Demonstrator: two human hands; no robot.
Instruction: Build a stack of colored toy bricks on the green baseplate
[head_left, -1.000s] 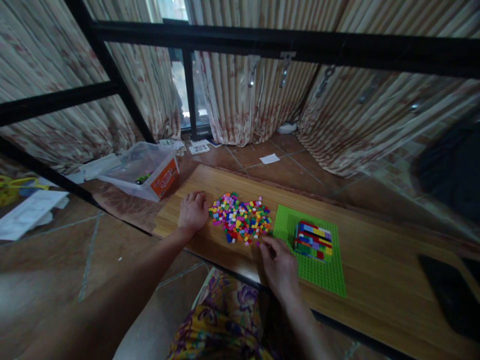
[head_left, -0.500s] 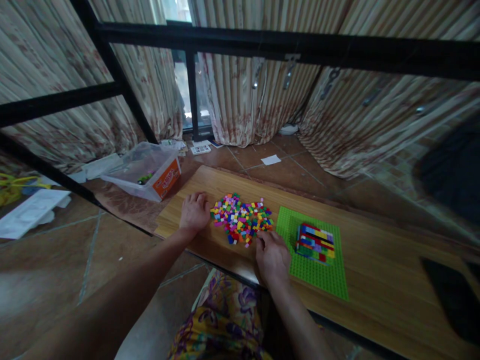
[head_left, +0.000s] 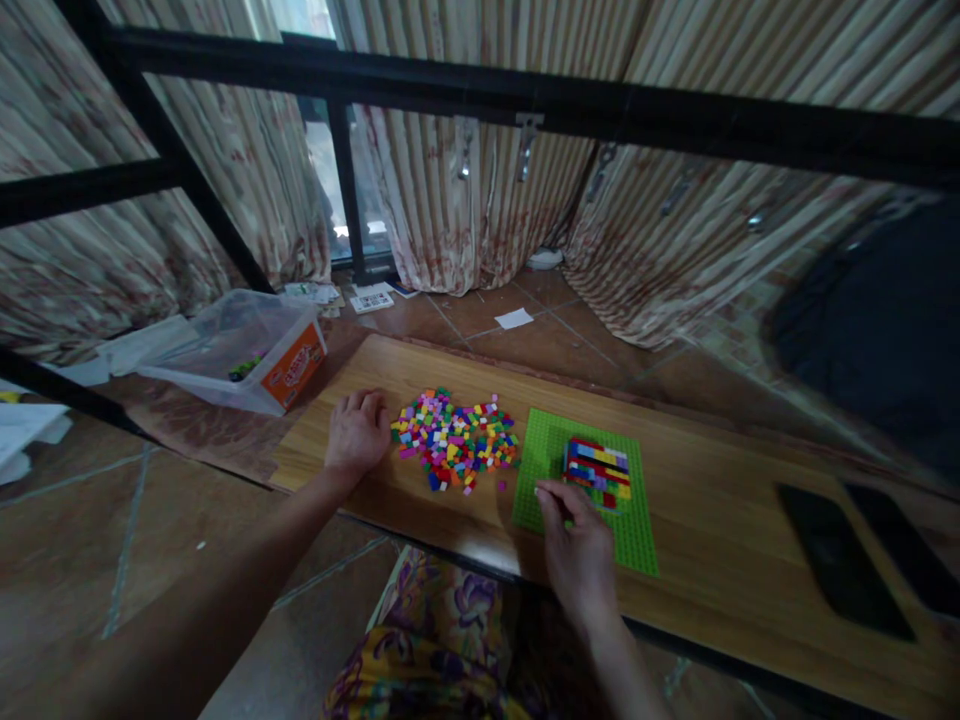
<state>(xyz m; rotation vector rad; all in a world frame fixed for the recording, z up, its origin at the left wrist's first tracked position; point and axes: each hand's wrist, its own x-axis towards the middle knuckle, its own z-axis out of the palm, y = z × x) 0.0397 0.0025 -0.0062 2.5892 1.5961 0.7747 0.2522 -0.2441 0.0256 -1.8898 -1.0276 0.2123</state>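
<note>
A loose pile of small toy bricks [head_left: 454,435] in many colours lies on the wooden table [head_left: 720,500]. Beside the pile's left edge, my left hand [head_left: 358,430] rests on the tabletop, fingers loosely bent and holding nothing. My right hand [head_left: 577,545] is over the near left part of a green baseplate [head_left: 637,540], thumb and forefinger pinched on what looks like a small white brick [head_left: 538,491]. Just beyond it, a multicoloured block of joined bricks [head_left: 596,470] sits on the baseplate; my fingers hide part of its near left corner.
A clear plastic box [head_left: 225,350] with an orange label stands at the table's left end. Two dark flat phone-like objects [head_left: 844,560] lie at the right. A single magenta brick [head_left: 502,485] is apart from the pile. Black metal bars [head_left: 480,85] and curtains stand beyond the table.
My right hand has moved right from the pile's edge to over the baseplate, with a small white brick in its fingertips. My left hand stays beside the pile. The view has swung right.
</note>
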